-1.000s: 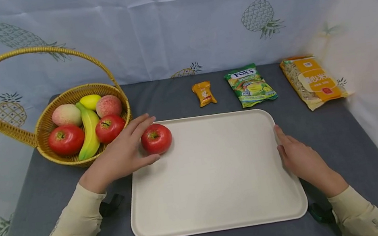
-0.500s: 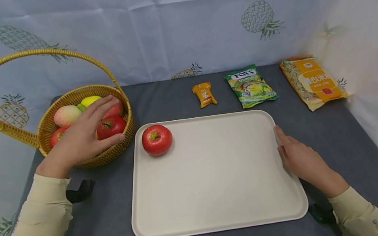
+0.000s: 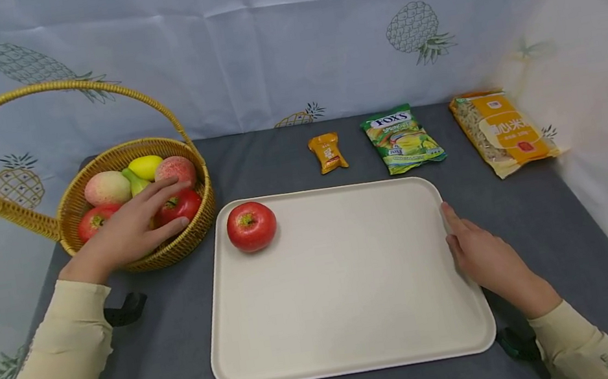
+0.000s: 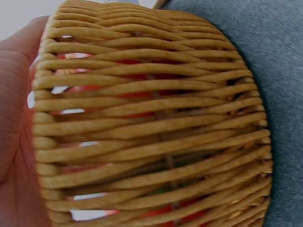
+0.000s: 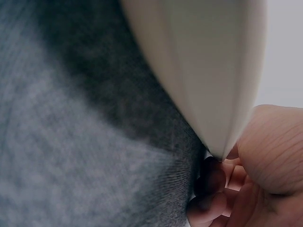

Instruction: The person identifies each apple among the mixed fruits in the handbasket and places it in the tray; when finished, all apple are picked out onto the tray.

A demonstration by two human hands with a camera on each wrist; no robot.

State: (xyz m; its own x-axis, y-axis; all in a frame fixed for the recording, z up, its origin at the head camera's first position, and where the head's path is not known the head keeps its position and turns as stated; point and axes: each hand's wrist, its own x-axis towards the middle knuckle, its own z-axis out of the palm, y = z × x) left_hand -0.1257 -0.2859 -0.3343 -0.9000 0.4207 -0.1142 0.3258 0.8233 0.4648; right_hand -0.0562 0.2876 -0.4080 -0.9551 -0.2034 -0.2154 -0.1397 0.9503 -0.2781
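My left hand (image 3: 124,232) reaches over the wicker basket (image 3: 179,244) at the left, palm down with fingers extended. Thumb and fingers lie spread on either side of a red apple (image 3: 182,205), partly covering it. In the left wrist view, the basket's woven side (image 4: 151,113) stands before the thumb side of the hand (image 4: 14,113) and hides the fingertips. Another red apple (image 3: 251,226) sits in the far left corner of the beige tray (image 3: 347,281). At the tray's right edge my right hand (image 3: 487,254) holds the rim, its fingers (image 5: 208,205) curled beside it.
The basket also holds two peaches (image 3: 106,188), a lemon (image 3: 146,167), a banana partly under the hand, and another red apple (image 3: 96,220). Behind the tray lie a small orange packet (image 3: 327,152), a green FOX'S candy bag (image 3: 403,138) and a yellow-orange snack bag (image 3: 504,132).
My left hand has moved left from the apple on the tray to the basket, then lowered around an apple inside. The right hand stays at the tray's edge.
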